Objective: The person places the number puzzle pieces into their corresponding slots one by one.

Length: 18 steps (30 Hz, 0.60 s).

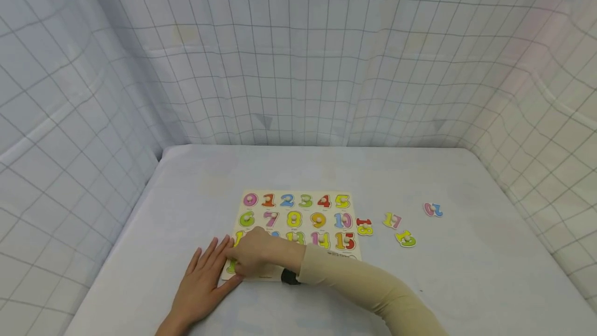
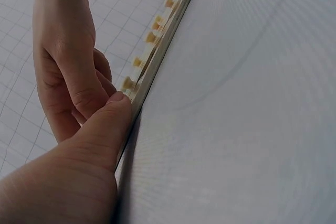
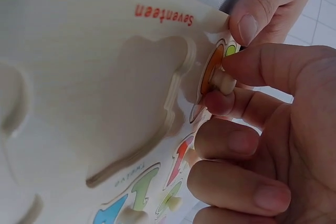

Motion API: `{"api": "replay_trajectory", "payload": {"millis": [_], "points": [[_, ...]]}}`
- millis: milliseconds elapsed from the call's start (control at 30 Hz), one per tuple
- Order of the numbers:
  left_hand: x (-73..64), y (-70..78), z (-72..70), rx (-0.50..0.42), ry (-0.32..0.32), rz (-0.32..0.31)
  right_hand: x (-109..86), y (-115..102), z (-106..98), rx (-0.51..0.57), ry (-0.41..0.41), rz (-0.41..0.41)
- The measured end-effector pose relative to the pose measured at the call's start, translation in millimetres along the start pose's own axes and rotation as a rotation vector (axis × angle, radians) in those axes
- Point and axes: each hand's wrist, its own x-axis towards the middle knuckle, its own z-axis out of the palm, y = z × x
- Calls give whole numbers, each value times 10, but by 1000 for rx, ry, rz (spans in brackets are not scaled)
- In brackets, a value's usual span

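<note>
A wooden number puzzle board (image 1: 280, 210) lies on the table, with knobbed number pieces in its upper rows. My right hand (image 1: 254, 253) reaches across to its lower left corner. There, thumb and index finger pinch the knob of an orange-and-green number piece (image 3: 212, 69), which sits at the board's surface; whether it is fully seated I cannot tell. My left hand (image 1: 200, 284) rests along the board's left edge, fingers straight, its thumb (image 2: 107, 121) against the corner. Beside the piece, an empty recess (image 3: 142, 93) lies under the word "Seventeen". My right forearm hides much of the bottom row.
Right of the board lie loose pieces: a red-and-yellow 18 (image 1: 365, 227), a yellow-and-pink 17 (image 1: 392, 220), a yellow-and-green 19 (image 1: 406, 239) and a pink-and-blue 20 (image 1: 432, 210). A black device (image 1: 290, 277) shows at my right wrist. Grid-patterned cloth (image 1: 298, 56) walls surround the white table.
</note>
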Motion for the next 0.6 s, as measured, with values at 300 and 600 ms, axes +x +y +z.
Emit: {"api": "replay_trajectory", "payload": {"millis": [300,600], "points": [[8,8,17,-1,3,-23,-63,93,91,35,61,-16],[-5,11,47,28,-11,-42,-481,765,191,322,261,23]]}}
